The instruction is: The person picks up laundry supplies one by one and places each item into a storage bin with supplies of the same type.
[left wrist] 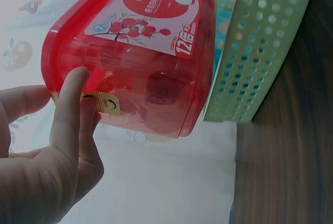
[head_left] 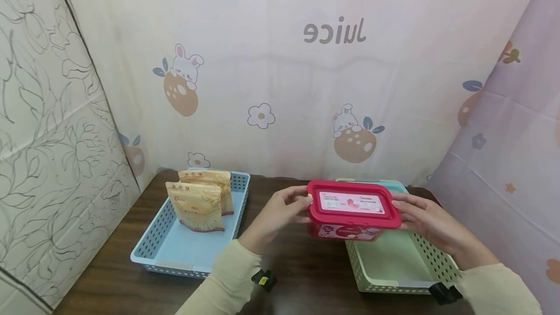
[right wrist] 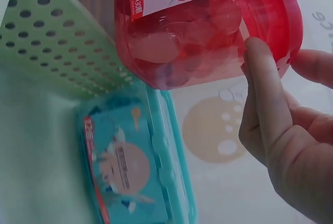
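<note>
A red lidded tub of laundry pods (head_left: 353, 208) is held up between both hands, lid upward and overlapping the left side of the green basket in the head view. My left hand (head_left: 277, 215) grips its left end, thumb at the lid rim and fingers against the side wall. At the opposite end my right hand (head_left: 422, 218) holds it the same way. Round pods show through the tub's clear red wall (right wrist: 171, 47). Below it, inside the green basket (head_left: 395, 261), stands a teal lidded tub (right wrist: 130, 161), mostly hidden by the red one in the head view.
On the left of the dark wooden table (head_left: 302, 276) sits a blue basket (head_left: 183, 247). Two yellow pouches (head_left: 197, 208) stand in it, one behind the other. A printed curtain (head_left: 271, 86) hangs along the table's back, with more cloth at both sides.
</note>
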`<action>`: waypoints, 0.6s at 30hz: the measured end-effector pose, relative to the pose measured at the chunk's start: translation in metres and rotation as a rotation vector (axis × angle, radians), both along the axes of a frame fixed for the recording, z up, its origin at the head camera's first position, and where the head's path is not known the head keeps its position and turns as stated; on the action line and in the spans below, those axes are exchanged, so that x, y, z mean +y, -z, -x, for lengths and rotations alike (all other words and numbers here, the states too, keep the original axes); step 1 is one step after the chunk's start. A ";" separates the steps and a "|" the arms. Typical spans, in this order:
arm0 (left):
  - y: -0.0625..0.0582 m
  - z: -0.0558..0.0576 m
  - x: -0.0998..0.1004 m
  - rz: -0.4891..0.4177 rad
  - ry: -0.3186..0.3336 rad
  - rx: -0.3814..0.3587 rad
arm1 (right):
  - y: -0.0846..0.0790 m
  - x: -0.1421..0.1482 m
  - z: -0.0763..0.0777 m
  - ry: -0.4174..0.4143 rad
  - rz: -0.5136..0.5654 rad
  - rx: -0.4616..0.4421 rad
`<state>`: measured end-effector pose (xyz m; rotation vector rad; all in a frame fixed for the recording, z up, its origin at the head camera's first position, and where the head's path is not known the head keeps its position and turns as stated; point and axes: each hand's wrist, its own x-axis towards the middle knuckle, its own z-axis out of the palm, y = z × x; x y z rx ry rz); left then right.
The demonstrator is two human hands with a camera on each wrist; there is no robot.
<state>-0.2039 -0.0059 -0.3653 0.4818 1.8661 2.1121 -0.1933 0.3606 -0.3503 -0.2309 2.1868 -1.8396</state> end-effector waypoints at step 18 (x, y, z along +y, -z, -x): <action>0.005 -0.001 0.055 -0.071 0.060 -0.066 | 0.002 0.061 -0.010 -0.075 0.098 0.016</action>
